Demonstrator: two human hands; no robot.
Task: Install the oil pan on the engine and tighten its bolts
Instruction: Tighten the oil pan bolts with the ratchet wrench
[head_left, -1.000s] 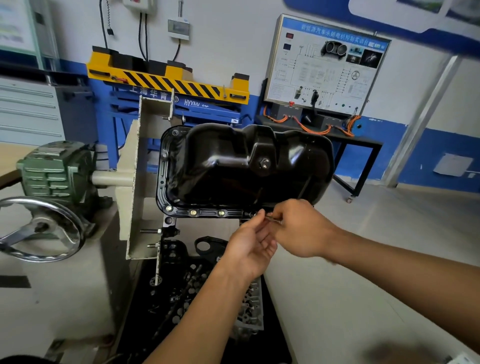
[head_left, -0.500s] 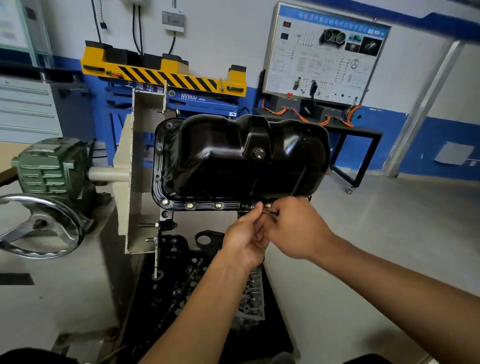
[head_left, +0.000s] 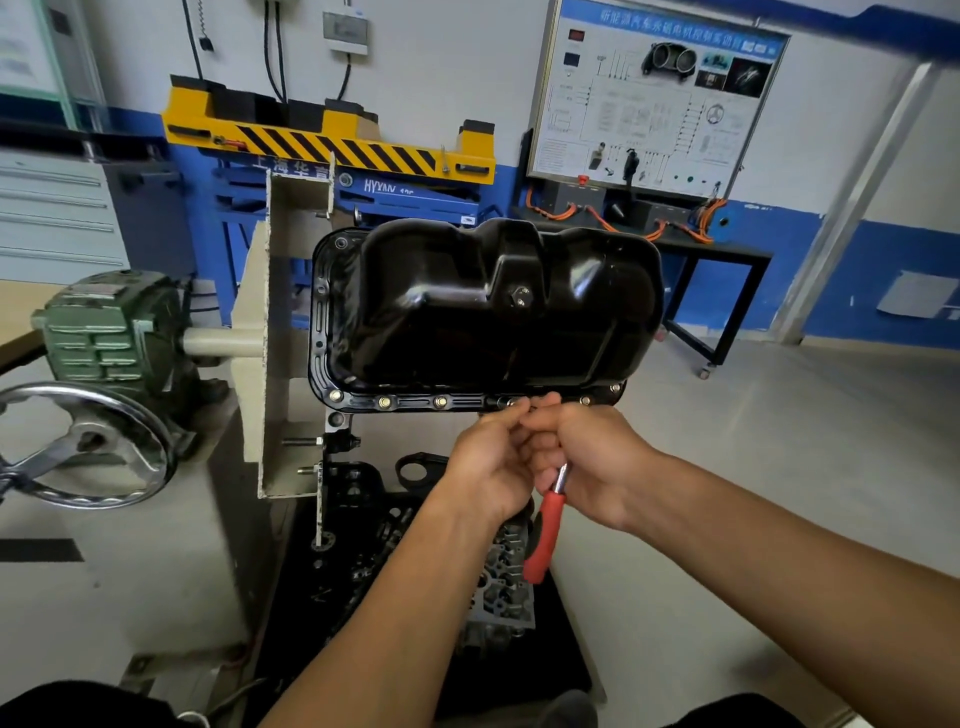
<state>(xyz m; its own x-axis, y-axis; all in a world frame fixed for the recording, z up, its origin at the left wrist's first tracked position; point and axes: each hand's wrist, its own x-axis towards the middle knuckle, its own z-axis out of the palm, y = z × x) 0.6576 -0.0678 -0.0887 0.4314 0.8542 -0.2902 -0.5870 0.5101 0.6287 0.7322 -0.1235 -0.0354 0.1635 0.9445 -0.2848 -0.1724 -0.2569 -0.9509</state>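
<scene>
The glossy black oil pan (head_left: 467, 306) sits on the engine held in the stand, its flange facing me. Several brass-coloured bolts (head_left: 385, 401) stand along the flange's lower edge. My right hand (head_left: 582, 457) grips a ratchet with a red handle (head_left: 543, 540) that hangs down from the fist, its head hidden against the flange. My left hand (head_left: 493, 462) touches the right one, its fingertips pinched at a bolt (head_left: 511, 401) on the lower flange.
A beige stand bracket (head_left: 280, 332) holds the engine, driven by a green gearbox (head_left: 114, 327) with a chrome handwheel (head_left: 88, 447) at left. A black mat with a cylinder head (head_left: 504, 587) and loose parts lies on the floor below. A trainer board (head_left: 649, 93) stands behind.
The ratchet's red handle now shows below my right hand. Both hands stay together at the lower flange, shifted slightly right along it.
</scene>
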